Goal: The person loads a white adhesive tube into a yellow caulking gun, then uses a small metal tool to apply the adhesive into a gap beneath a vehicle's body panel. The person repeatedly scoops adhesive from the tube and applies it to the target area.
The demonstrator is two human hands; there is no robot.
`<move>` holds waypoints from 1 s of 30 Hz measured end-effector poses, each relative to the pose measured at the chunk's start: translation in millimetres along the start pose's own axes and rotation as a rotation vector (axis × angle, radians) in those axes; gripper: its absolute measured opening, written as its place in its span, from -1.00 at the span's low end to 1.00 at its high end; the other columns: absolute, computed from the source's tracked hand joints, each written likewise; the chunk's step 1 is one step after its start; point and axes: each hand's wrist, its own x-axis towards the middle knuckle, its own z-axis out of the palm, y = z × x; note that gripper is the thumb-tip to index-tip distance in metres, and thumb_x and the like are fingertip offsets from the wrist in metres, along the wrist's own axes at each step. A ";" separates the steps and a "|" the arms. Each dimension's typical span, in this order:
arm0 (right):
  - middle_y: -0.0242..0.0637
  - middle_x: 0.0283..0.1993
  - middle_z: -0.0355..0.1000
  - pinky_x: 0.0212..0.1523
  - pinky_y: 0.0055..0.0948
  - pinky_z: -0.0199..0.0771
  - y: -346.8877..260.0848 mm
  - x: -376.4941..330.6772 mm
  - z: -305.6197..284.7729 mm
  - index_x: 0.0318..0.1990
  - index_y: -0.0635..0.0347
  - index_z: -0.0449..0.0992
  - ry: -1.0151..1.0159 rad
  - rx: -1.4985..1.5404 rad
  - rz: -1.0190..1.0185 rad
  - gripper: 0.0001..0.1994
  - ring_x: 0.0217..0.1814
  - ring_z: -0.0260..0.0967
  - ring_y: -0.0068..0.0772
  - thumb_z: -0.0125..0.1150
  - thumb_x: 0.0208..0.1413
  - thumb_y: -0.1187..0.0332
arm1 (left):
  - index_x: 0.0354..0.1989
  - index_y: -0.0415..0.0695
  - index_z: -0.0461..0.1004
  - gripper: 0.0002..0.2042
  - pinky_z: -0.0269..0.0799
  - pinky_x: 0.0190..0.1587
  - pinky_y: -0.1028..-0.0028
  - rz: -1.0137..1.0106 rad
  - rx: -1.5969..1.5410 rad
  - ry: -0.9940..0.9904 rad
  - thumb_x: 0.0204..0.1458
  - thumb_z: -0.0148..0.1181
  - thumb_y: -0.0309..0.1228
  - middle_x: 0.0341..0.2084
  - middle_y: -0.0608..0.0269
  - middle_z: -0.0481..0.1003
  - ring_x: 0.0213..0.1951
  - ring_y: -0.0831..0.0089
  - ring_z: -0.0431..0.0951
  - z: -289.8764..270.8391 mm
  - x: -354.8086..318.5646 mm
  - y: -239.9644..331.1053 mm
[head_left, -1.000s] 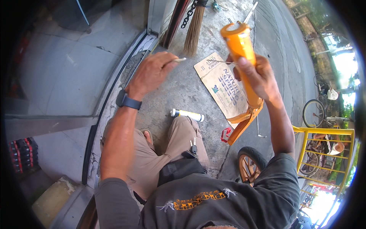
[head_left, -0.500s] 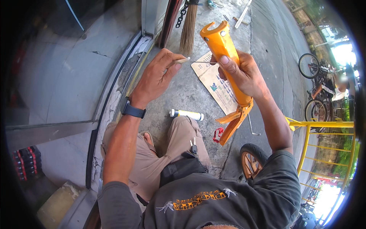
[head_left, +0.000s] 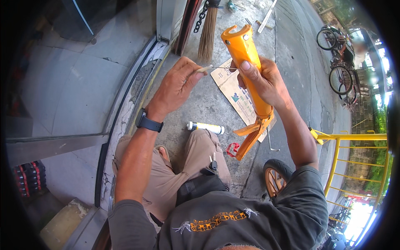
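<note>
My right hand [head_left: 263, 79] is wrapped round the barrel of an orange caulking gun [head_left: 242, 46], held upright with its handle and trigger hanging at the bottom. A thin metal wire [head_left: 227, 68] sticks out leftward from beside the barrel, near my right thumb. Between its thumb and fingers, my left hand [head_left: 177, 85] pinches a small whitish nozzle [head_left: 204, 69]. The nozzle's tip meets the wire's free end; whether the wire has gone inside cannot be made out. A white sealant cartridge [head_left: 205, 127] with a yellow band lies on the ground by my knee.
Flattened cardboard [head_left: 237, 93] lies beneath the gun, near a small red object [head_left: 233, 149]. A broom [head_left: 206, 35] hangs by the door frame. A small wheel [head_left: 276, 177] and yellow railing [head_left: 350, 136] stand at right; a person with cycles [head_left: 341, 79] is beyond.
The nozzle tip has come to the wire's end, where a small gap showed before. The gun has shifted slightly in view. At far right, the cycles and person have moved up the picture.
</note>
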 end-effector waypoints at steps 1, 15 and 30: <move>-0.39 -0.45 0.45 -0.38 -0.53 0.45 -0.5 0.3 0.5 -0.09 0.29 0.55 -0.001 0.005 -0.002 -0.39 -0.45 0.40 -0.63 0.05 0.34 -0.22 | -0.08 -0.19 0.57 -0.72 0.40 -0.01 0.45 0.001 -0.010 0.010 0.38 0.05 -0.23 -0.24 0.27 0.42 -0.14 0.39 0.49 0.7 -0.3 -0.2; -0.31 -0.25 0.51 -0.31 -0.53 0.45 -4.1 1.9 4.9 -0.05 0.29 0.52 0.045 0.084 -0.025 -0.37 -0.35 0.43 -0.62 0.04 0.33 -0.25 | -0.04 -0.12 0.41 -0.75 0.39 -0.25 0.56 -0.108 -0.488 0.057 0.45 -0.10 -0.21 -0.35 0.41 0.41 -0.33 0.63 0.43 18.4 -3.3 -0.6; -0.35 -0.31 0.51 -0.32 -0.56 0.46 -6.4 0.4 3.8 -0.04 0.25 0.52 0.131 0.078 -0.044 -0.39 -0.39 0.43 -0.63 0.05 0.33 -0.24 | -0.02 -0.17 0.44 -0.78 0.37 -0.30 0.58 -0.251 -0.579 0.022 0.44 -0.04 -0.28 -0.38 0.40 0.40 -0.38 0.67 0.38 17.2 -3.5 1.2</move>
